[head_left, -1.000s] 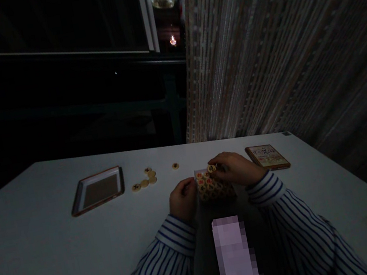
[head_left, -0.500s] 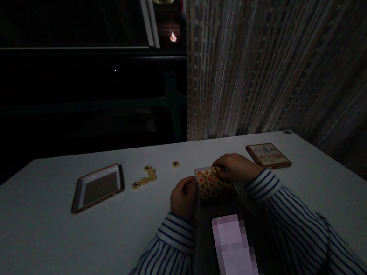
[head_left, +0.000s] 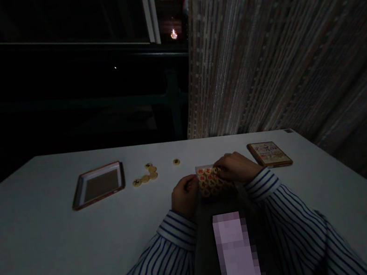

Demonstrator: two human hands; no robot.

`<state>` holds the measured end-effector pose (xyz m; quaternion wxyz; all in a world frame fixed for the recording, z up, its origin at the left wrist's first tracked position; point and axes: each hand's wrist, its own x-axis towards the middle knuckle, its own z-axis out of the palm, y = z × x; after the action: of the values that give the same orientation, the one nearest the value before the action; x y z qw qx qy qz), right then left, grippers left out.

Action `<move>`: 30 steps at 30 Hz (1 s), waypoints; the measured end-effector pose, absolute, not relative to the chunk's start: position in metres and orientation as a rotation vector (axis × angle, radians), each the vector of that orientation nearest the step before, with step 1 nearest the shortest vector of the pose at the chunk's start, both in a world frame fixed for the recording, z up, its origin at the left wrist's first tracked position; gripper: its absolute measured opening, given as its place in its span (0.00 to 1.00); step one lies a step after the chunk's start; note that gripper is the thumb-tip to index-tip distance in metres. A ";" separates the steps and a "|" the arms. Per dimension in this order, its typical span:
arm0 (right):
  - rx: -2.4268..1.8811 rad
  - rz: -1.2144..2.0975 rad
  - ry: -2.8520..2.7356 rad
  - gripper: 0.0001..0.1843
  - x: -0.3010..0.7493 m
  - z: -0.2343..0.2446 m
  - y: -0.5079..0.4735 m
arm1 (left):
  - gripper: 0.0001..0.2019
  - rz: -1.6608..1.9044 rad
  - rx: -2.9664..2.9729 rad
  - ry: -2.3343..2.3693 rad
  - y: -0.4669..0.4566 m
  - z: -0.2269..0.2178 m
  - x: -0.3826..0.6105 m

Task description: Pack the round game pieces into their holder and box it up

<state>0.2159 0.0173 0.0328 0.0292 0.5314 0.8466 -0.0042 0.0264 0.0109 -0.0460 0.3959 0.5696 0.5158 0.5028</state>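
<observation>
The left hand (head_left: 184, 196) clasps the left side of the box of xiangqi pieces (head_left: 210, 183) on the table (head_left: 48, 256). The right hand (head_left: 236, 167) covers its far corner, grasp unclear. The box looks nearly full, while a few loose pieces (head_left: 146, 177) lie beyond, unpacked.

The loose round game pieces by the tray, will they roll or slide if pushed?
Lying flat on the table, the loose pieces would likely slide, not roll. They look like small stiff discs, so probably light.
</observation>
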 end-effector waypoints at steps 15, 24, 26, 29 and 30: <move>1.591 0.025 2.598 0.17 0.215 0.031 0.017 | 0.13 1.250 1.457 1.291 0.012 -0.049 0.025; 1.598 -0.001 2.562 0.17 0.214 0.035 0.016 | 0.12 1.236 1.482 1.318 0.011 -0.043 0.025; 1.602 -0.005 2.551 0.16 0.213 0.036 0.015 | 0.12 1.229 1.484 1.324 0.010 -0.042 0.025; 1.598 -0.010 2.561 0.16 0.214 0.035 0.016 | 0.12 1.234 1.497 1.327 0.010 -0.042 0.025; 1.597 -0.010 2.569 0.16 0.214 0.035 0.016 | 0.12 1.238 1.500 1.323 0.011 -0.044 0.025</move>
<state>0.2140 0.0158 0.0348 0.0583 0.5270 0.8479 -0.0033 0.0247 0.0109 -0.0436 0.3844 0.5888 0.5193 0.4857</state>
